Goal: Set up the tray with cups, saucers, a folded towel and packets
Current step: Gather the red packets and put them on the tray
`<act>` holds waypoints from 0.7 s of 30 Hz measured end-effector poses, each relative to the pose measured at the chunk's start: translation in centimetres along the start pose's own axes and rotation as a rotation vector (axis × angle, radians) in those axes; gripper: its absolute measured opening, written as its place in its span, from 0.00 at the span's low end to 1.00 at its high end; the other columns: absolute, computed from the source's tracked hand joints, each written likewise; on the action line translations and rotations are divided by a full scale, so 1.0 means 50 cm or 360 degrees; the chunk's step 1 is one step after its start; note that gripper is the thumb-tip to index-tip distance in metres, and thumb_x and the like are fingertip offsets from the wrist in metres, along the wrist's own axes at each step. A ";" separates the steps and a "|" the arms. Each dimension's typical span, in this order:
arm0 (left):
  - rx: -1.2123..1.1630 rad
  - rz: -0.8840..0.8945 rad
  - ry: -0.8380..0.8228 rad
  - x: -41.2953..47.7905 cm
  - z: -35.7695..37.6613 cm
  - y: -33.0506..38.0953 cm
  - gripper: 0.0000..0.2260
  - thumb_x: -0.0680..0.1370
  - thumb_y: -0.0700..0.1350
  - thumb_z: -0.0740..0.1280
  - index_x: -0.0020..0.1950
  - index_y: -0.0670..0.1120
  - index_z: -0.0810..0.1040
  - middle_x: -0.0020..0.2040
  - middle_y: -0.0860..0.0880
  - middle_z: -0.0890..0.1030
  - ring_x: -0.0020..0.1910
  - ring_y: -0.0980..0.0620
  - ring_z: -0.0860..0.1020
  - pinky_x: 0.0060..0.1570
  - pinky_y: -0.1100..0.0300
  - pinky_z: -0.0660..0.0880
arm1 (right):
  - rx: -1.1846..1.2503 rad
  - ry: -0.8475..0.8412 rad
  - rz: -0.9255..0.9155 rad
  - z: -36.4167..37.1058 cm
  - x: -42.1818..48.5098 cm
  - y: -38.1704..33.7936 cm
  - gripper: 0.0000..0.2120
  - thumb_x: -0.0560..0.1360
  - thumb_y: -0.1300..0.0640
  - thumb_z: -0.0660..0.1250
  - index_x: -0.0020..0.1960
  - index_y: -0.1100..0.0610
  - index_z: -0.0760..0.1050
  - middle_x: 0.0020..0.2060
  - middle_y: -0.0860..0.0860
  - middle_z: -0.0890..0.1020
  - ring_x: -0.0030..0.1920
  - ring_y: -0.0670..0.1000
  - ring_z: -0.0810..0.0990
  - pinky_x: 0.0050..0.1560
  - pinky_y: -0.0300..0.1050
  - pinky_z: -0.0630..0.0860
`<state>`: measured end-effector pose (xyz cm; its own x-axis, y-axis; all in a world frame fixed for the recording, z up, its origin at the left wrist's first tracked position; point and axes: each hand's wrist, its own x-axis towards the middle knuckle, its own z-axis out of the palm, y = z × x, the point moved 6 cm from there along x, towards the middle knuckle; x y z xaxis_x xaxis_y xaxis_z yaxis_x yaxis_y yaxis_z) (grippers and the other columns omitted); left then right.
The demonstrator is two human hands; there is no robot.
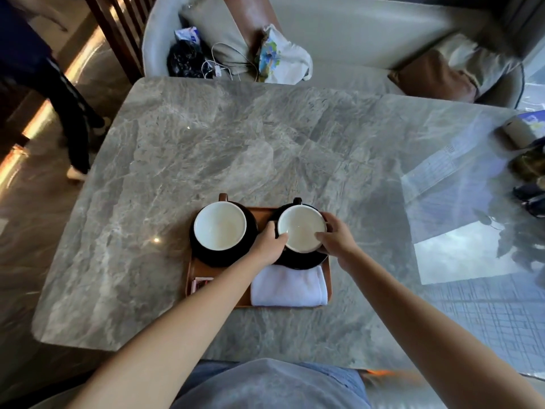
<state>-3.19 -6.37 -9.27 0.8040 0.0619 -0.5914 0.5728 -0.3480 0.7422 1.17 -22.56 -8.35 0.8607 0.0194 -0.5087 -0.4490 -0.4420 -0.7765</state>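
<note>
From where I'm watching, both hands are on the right cup point(300, 231), lower middle of the frame. The left hand point(269, 245) has its fingers point(281, 237) curled on the cup's left rim, and the right hand point(339, 240) is gripping the other side. The cup's over the right saucer point(306, 261) on the brown tray point(193, 270), can't tell if it's resting. The left cup point(219, 225) sits on the left saucer point(202, 253). The folded towel point(289, 286) lies just below, with the packets point(200, 283) at the tray's lower left. It's all on the marble desk point(206, 143).
</note>
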 end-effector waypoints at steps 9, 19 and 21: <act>0.0044 0.0473 0.0503 -0.085 -0.051 0.006 0.17 0.76 0.43 0.64 0.64 0.42 0.67 0.60 0.45 0.74 0.52 0.50 0.76 0.54 0.57 0.73 | 0.0204 0.0401 -0.0190 -0.038 -0.067 0.032 0.08 0.75 0.58 0.64 0.54 0.53 0.72 0.45 0.47 0.79 0.47 0.50 0.78 0.47 0.44 0.75; 0.1538 0.1070 0.0019 -0.192 -0.001 -0.100 0.22 0.73 0.49 0.64 0.66 0.49 0.70 0.68 0.50 0.71 0.69 0.49 0.68 0.68 0.54 0.64 | -0.0590 0.0163 -0.0375 0.018 -0.192 0.152 0.12 0.71 0.55 0.69 0.51 0.49 0.69 0.43 0.46 0.73 0.36 0.44 0.74 0.37 0.47 0.73; 0.1623 0.1035 -0.0005 -0.192 -0.002 -0.108 0.23 0.73 0.50 0.66 0.68 0.50 0.69 0.70 0.50 0.70 0.71 0.49 0.66 0.68 0.53 0.65 | -0.0583 0.0187 -0.0350 0.022 -0.196 0.149 0.13 0.71 0.55 0.69 0.53 0.51 0.69 0.45 0.47 0.73 0.37 0.44 0.74 0.38 0.48 0.74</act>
<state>-13.98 -4.99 -7.59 0.8937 -0.4007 -0.2020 -0.3290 -0.8912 0.3121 -10.88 -25.07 -9.57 0.9572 0.0556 -0.2839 -0.1557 -0.7279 -0.6677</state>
